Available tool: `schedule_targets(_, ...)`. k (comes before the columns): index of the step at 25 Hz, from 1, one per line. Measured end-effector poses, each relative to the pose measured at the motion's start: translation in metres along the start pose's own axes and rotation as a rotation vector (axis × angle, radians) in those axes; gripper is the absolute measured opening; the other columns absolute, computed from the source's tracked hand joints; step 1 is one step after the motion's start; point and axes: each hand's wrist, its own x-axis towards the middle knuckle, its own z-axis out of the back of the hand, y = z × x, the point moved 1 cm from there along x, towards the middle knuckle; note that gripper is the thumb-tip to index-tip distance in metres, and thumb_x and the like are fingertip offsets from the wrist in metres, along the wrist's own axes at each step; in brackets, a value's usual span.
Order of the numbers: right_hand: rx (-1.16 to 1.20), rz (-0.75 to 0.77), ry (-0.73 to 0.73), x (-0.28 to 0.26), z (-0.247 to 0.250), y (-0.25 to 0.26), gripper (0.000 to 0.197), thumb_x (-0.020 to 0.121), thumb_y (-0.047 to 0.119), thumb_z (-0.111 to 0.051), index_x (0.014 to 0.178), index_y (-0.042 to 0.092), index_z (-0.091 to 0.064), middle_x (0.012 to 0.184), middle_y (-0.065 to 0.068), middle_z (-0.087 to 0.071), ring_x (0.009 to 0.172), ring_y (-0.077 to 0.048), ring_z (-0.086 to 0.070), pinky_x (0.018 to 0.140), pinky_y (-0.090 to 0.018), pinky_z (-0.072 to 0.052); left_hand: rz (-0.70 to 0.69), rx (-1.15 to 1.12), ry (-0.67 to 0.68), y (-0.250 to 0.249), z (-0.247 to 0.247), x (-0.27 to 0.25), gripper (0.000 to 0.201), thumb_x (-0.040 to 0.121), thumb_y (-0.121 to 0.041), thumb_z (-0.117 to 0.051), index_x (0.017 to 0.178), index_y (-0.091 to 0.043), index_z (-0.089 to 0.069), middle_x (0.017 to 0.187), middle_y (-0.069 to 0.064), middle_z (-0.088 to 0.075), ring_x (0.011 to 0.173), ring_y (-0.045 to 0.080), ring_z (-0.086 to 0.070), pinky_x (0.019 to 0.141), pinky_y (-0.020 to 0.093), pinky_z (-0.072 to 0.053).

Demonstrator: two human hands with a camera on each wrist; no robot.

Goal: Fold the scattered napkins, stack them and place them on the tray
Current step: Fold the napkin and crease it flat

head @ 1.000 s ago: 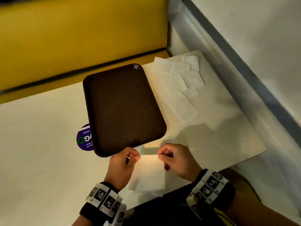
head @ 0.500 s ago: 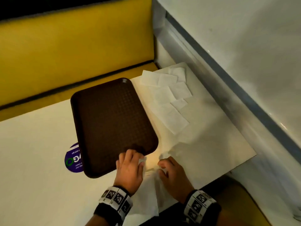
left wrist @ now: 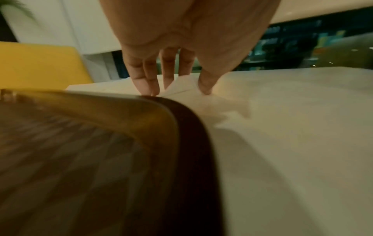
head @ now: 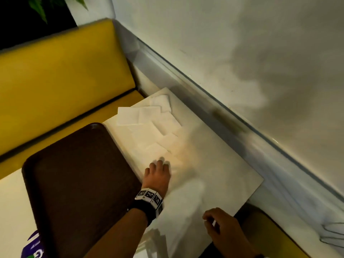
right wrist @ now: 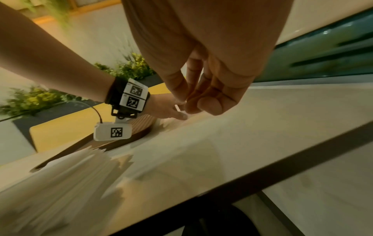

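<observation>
Several white napkins [head: 149, 125] lie scattered on the pale table right of the dark brown tray [head: 74, 183]. My left hand [head: 162, 162] reaches forward beside the tray's right rim [left wrist: 191, 127]. Its straight fingers [left wrist: 145, 86] and thumb touch the nearest napkin [left wrist: 179, 84], whose corner stands up between them. My right hand [head: 208, 220] hovers over the table's near right corner, fingers loosely curled against the thumb [right wrist: 210, 105], holding nothing. A blurred white napkin [right wrist: 70, 183] lies on the table by the front edge.
A yellow bench [head: 55, 81] runs behind the table. A white wall with a grey ledge [head: 223, 116] borders the table's right side. A purple round sticker [head: 33, 250] shows at the tray's near left corner.
Both hands let go of the napkin at the front edge. My left hand moved forward to the scattered napkins, and my right hand drew off to the right. The head camera view tilted up.
</observation>
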Motion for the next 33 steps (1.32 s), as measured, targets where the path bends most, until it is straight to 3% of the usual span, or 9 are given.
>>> schedule_targets(2, 0.038, -0.064, 0.011, 0.006, 0.008, -0.001, 0.029, 0.089, 0.016, -0.062, 0.09, 0.043, -0.051, 0.089, 0.017, -0.059, 0.077, -0.006, -0.059, 0.065, -0.008, -0.045, -0.093, 0.078, 0.008, -0.005, 0.003, 0.001, 0.043, 0.072, -0.019, -0.079, 0.11, -0.007, -0.062, 0.104, 0.018, -0.063, 0.085, 0.041, -0.062, 0.069, 0.048, -0.055)
schedule_targets(4, 0.08, -0.09, 0.015, 0.023, 0.02, 0.002, 0.033, 0.09, 0.019, -0.061, 0.108, 0.042, -0.046, 0.105, 0.014, -0.056, 0.081, -0.006, -0.058, 0.071, -0.009, -0.046, -0.138, 0.035, 0.032, -0.012, 0.017, -0.001, 0.034, 0.082, -0.017, -0.068, 0.114, -0.009, -0.058, 0.106, 0.015, -0.063, 0.087, 0.04, -0.062, 0.075, 0.048, -0.053)
schedule_targets(9, 0.144, 0.055, 0.064, 0.089, 0.071, 0.037, 0.081, 0.08, 0.021, -0.073, 0.143, 0.036, -0.024, 0.141, 0.02, -0.033, 0.121, 0.002, -0.041, 0.102, -0.019, -0.036, -0.355, -0.611, 0.07, -0.01, 0.095, -0.032, 0.023, 0.096, -0.037, -0.041, 0.103, -0.017, -0.051, 0.078, 0.003, -0.06, 0.074, 0.026, -0.06, 0.067, 0.04, -0.049)
schedule_targets(14, 0.335, 0.16, 0.214, 0.098, 0.11, 0.103, 0.031, 0.085, 0.014, -0.068, 0.116, 0.015, -0.063, 0.109, -0.001, -0.07, 0.1, -0.014, -0.067, 0.09, -0.036, -0.056, -0.33, -1.209, -0.031, 0.005, 0.182, -0.058, 0.011, 0.092, -0.025, -0.054, 0.089, -0.014, -0.056, 0.072, -0.003, -0.057, 0.067, 0.014, -0.054, 0.058, 0.028, -0.048)
schedule_targets(19, 0.755, -0.006, 0.057, 0.064, 0.109, 0.138, 0.014, 0.089, 0.008, -0.06, 0.101, 0.008, -0.068, 0.099, -0.018, -0.07, 0.091, -0.04, -0.066, 0.077, -0.054, -0.058, -0.074, -1.712, 0.028, 0.003, 0.185, -0.087, 0.049, 0.084, -0.041, -0.062, 0.11, -0.001, -0.049, 0.092, 0.015, -0.062, 0.075, 0.033, -0.06, 0.061, 0.036, -0.054)
schedule_targets(24, 0.733, 0.008, 0.032, 0.046, 0.102, 0.147, 0.02, 0.092, 0.008, -0.056, 0.097, 0.022, -0.068, 0.093, 0.0, -0.073, 0.087, -0.022, -0.07, 0.074, -0.035, -0.061, -0.015, -1.545, -0.262, -0.017, 0.166, -0.107, 0.022, 0.084, -0.023, -0.069, 0.095, -0.007, -0.059, 0.092, 0.028, -0.065, 0.082, 0.054, -0.06, 0.07, 0.064, -0.05)
schedule_targets(28, 0.7, 0.271, -0.082, 0.031, 0.114, 0.154, 0.036, 0.087, -0.006, -0.057, 0.078, 0.024, -0.073, 0.067, 0.011, -0.072, 0.063, -0.001, -0.067, 0.057, -0.011, -0.051, -0.098, -1.573, -0.376, -0.012, 0.18, -0.121, 0.015, 0.09, -0.004, -0.052, 0.096, -0.01, -0.065, 0.09, 0.014, -0.069, 0.072, 0.043, -0.059, 0.059, 0.044, -0.049)
schedule_targets(30, 0.648, 0.43, -0.095, 0.031, 0.114, 0.149, 0.021, 0.082, 0.007, -0.064, 0.077, 0.024, -0.076, 0.086, 0.006, -0.074, 0.082, -0.01, -0.069, 0.069, -0.017, -0.054, 0.046, -1.871, -0.191, -0.011, 0.186, -0.125, 0.023, 0.095, -0.004, -0.044, 0.098, -0.005, -0.067, 0.083, 0.012, -0.068, 0.066, 0.028, -0.061, 0.057, 0.033, -0.051)
schedule_targets(33, 0.531, 0.448, -0.089, 0.034, 0.108, 0.135, 0.016, 0.078, 0.023, -0.059, 0.081, 0.026, -0.075, 0.098, 0.013, -0.071, 0.092, -0.009, -0.066, 0.073, -0.016, -0.054, 0.247, -2.005, 0.145, -0.011, 0.182, -0.123, 0.05, 0.099, -0.043, -0.037, 0.101, -0.003, -0.068, 0.086, 0.016, -0.068, 0.068, 0.025, -0.064, 0.064, 0.036, -0.052)
